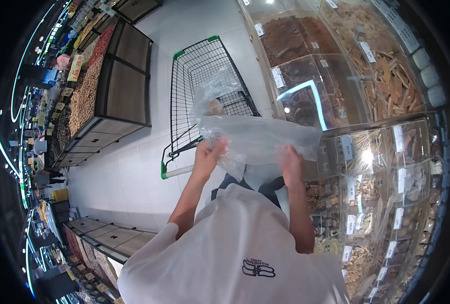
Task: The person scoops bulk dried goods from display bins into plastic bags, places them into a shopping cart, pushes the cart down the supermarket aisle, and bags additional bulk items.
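A clear plastic bag (263,133) is stretched sideways between my two hands in front of my body. My left hand (210,158) pinches its left end, where the film is bunched and wrinkled. On the other side my right hand (292,166) grips the bag near its right end, the fingers partly seen through the film. Just beyond the bag stands a black wire shopping cart (184,76) with green corners. Inside the cart lies another clear plastic bag (216,83), with something brownish (214,106) near it, partly hidden by film.
Clear-lidded bins (311,91) of dried goods with price tags run along my right side. To the left, beyond a pale tiled floor (129,167), a wooden display stand (124,76) holds heaped nuts. A second low stand (108,235) sits at lower left.
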